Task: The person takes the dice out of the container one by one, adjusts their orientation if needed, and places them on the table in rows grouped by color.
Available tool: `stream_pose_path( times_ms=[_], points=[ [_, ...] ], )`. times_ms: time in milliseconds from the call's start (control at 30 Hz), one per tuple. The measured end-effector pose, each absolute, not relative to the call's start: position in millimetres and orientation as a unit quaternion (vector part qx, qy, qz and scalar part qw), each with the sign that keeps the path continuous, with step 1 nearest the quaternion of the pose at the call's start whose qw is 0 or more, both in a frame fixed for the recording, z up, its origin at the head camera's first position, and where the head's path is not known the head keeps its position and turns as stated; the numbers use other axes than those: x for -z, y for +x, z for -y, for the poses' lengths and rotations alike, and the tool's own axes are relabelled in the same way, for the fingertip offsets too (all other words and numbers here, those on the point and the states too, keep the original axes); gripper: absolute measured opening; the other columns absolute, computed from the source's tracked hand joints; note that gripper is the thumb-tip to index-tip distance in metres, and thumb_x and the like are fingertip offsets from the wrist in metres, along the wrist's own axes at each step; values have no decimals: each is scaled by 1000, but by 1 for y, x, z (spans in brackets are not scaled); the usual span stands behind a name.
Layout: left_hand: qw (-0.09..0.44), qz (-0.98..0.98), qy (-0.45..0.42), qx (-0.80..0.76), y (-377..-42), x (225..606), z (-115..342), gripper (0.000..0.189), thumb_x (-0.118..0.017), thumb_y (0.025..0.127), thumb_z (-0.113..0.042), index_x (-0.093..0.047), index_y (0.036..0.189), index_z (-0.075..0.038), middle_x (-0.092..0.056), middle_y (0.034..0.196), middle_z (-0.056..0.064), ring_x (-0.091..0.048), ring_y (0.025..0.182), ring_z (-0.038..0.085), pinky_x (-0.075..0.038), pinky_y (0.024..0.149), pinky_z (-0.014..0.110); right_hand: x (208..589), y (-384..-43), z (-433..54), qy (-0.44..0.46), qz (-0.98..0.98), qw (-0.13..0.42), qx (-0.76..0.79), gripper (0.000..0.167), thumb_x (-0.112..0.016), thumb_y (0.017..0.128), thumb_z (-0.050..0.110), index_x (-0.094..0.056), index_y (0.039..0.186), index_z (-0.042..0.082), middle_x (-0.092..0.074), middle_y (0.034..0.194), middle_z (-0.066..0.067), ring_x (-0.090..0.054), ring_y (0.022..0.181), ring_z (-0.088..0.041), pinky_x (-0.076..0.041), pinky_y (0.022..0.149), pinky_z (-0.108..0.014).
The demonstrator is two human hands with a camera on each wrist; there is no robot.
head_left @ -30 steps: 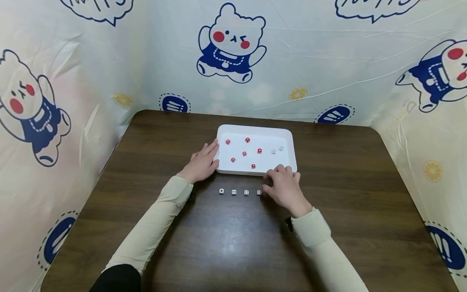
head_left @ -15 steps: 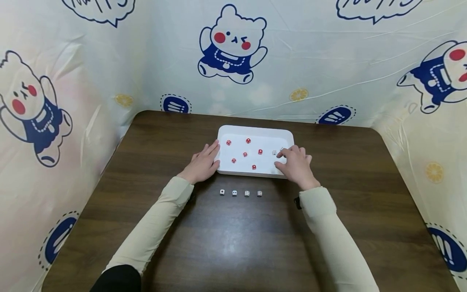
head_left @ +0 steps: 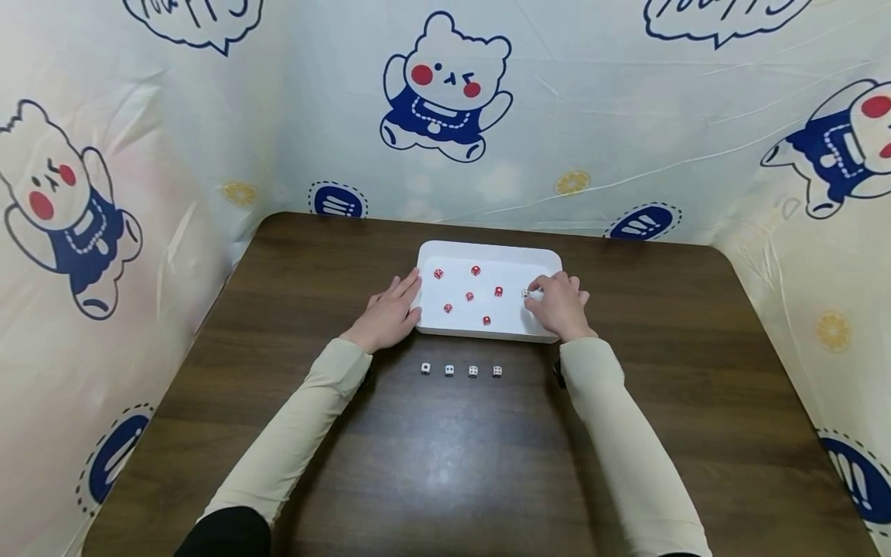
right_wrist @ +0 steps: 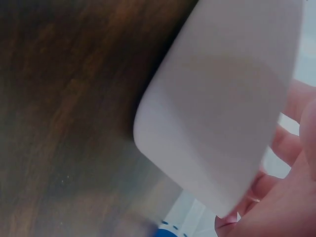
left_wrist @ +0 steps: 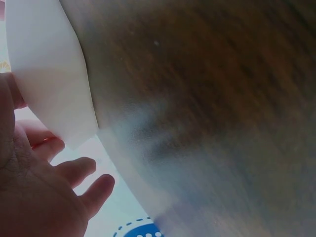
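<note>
A white tray point(head_left: 511, 259) lies on the dark wooden table, with several red dice point(head_left: 498, 292) spread over its left and middle parts. My left hand point(head_left: 385, 316) rests along the tray's left edge, fingers extended; the left wrist view has this hand point(left_wrist: 39, 187) beside the tray's outer wall point(left_wrist: 49, 64). Over the tray's right end, my right hand point(head_left: 561, 304) pinches a white die point(head_left: 525, 293) between thumb and index finger. In the right wrist view, the tray wall point(right_wrist: 212, 108) hides those fingertips. A second white die is hidden behind the right hand.
In front of the tray, several white dice point(head_left: 473, 371) stand in a spaced row on the table point(head_left: 431, 464). A printed curtain point(head_left: 299, 100) with cartoon bears encloses the table's back and sides.
My right hand moved from beside the row's right end up into the tray's right part, then closed in on a white die. My left hand stayed at the tray's edge.
</note>
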State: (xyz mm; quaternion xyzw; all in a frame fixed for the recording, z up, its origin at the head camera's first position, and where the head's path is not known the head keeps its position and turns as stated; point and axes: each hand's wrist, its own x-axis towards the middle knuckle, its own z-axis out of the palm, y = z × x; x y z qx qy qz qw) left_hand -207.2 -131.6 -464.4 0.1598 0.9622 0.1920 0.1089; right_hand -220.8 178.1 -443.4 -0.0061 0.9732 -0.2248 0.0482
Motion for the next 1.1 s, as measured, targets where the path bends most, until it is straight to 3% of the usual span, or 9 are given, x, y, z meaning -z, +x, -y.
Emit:
stream_pose_path(
  times_ms=[600, 1100],
  points=[
    [107, -962, 163, -191, -209, 468, 131, 63, -39, 102, -35, -17, 155, -13, -4, 165, -2, -10, 150, 34, -20, 114, 60, 459, -237, -175, 1, -984, 51, 168, 29, -60, 90, 24, -65, 114, 9, -45, 122, -21, -31, 114, -38, -20, 94, -59],
    [113, -962, 162, -189, -209, 468, 133, 64, -40, 101, -36, -16, 156, -13, -3, 164, -2, -8, 151, 34, -19, 114, 60, 460, -240, -170, 10, -985, 61, 163, 18, -64, 89, 25, -66, 99, 10, -46, 119, -20, -31, 114, -38, -19, 95, -60]
  ],
)
